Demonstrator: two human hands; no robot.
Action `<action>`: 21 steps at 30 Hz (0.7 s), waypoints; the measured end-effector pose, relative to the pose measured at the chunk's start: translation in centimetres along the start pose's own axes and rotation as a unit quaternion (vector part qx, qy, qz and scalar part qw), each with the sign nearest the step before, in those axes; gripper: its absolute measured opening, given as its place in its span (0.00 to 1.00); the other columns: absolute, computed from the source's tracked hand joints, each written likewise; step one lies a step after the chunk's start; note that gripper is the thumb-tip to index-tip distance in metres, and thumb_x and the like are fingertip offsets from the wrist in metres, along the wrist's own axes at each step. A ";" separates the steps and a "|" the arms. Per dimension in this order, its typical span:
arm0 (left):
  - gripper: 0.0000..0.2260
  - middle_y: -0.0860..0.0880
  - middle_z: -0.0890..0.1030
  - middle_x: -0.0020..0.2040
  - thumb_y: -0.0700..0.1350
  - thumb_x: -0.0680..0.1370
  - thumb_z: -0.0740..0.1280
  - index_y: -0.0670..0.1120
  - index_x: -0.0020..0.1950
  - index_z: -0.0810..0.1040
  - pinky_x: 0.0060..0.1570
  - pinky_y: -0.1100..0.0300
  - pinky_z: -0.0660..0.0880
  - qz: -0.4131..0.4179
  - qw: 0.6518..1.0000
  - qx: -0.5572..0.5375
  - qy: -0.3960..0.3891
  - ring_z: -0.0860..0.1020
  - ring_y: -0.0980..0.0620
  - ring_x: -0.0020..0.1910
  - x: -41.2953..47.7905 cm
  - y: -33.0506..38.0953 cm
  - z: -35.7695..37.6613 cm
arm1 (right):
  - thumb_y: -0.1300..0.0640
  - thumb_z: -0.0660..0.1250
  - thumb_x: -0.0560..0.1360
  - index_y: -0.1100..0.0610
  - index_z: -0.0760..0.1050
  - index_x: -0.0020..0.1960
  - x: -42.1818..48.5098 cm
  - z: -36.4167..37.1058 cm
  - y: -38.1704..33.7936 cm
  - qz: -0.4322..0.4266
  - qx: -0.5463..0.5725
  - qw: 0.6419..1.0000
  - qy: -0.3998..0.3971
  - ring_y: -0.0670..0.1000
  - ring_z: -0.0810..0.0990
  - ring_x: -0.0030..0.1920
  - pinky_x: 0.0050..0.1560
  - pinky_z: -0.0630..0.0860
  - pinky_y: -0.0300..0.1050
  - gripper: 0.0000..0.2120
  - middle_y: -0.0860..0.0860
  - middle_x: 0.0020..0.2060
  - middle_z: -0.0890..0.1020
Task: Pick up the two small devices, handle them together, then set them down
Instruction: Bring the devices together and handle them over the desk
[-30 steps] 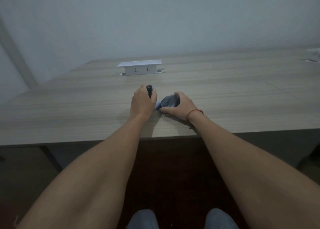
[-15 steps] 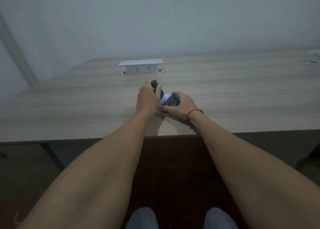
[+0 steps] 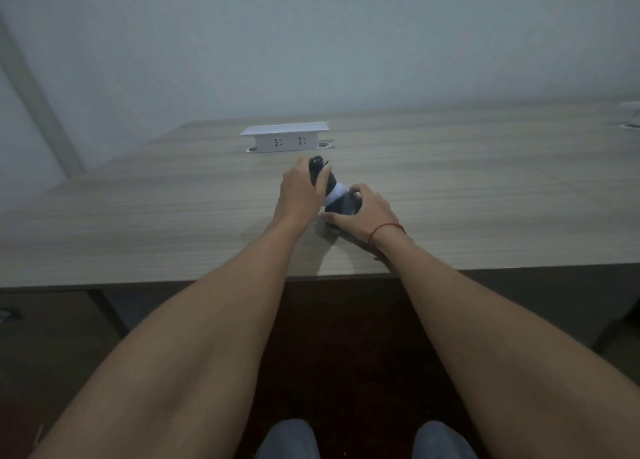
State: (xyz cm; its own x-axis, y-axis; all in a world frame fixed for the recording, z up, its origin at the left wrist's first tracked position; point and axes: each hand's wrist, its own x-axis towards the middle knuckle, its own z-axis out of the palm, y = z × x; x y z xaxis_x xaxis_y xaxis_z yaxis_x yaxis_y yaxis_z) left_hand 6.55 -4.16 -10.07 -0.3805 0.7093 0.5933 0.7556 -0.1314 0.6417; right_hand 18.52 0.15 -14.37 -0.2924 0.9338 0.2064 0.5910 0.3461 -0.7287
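Observation:
My left hand (image 3: 300, 191) is wrapped around a slim black device (image 3: 316, 164) whose rounded top sticks out above my fingers. Its lower end, dark with a white band (image 3: 335, 193), leans down to the right against a rounder dark device (image 3: 346, 205). My right hand (image 3: 367, 212), with a red string at the wrist, grips that rounder device low over the wooden table (image 3: 485, 195). The two devices touch between my hands. My fingers hide most of both.
A white socket box (image 3: 286, 137) stands raised from the table behind my hands. Something pale (image 3: 632, 109) lies at the table's far right edge. The table's front edge runs just below my wrists, with my knees (image 3: 287, 438) under it.
My left hand has risen and moved right and away with the slim device, tilting it onto the rounder one. The right hand has stayed almost in place.

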 end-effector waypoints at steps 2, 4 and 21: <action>0.12 0.44 0.77 0.48 0.48 0.80 0.62 0.39 0.53 0.75 0.44 0.56 0.71 -0.015 0.999 0.039 -0.019 0.75 0.48 0.45 -0.4 -0.7 0.4 | 0.35 0.72 0.58 0.51 0.62 0.71 0.1 -0.1 0.1 0.013 0.009 1.000 -0.007 0.57 0.73 0.62 0.60 0.74 0.59 0.46 0.53 0.65 0.73; 0.11 0.43 0.77 0.48 0.48 0.80 0.62 0.40 0.54 0.74 0.44 0.55 0.72 -0.028 0.997 0.067 -0.028 0.76 0.46 0.45 -0.9 -1.8 0.9 | 0.35 0.69 0.57 0.53 0.63 0.71 0.0 -0.3 0.1 0.024 0.004 1.000 -0.003 0.57 0.73 0.62 0.60 0.74 0.58 0.47 0.54 0.66 0.73; 0.14 0.38 0.79 0.51 0.49 0.79 0.63 0.38 0.55 0.74 0.48 0.51 0.75 -0.035 0.993 0.103 -0.049 0.78 0.40 0.49 0.3 -1.2 0.7 | 0.39 0.74 0.60 0.53 0.70 0.60 0.4 -0.3 0.4 0.007 -0.006 1.000 0.006 0.53 0.74 0.55 0.54 0.77 0.54 0.34 0.51 0.55 0.75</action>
State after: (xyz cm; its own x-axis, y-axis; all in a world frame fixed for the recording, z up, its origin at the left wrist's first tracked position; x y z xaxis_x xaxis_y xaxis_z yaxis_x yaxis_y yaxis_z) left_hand 5.89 -3.28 -11.05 -0.3903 0.7771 0.4938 0.8257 0.0582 0.5612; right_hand 18.86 0.64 -14.40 -0.2746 0.9396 0.2044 0.6032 0.3339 -0.7243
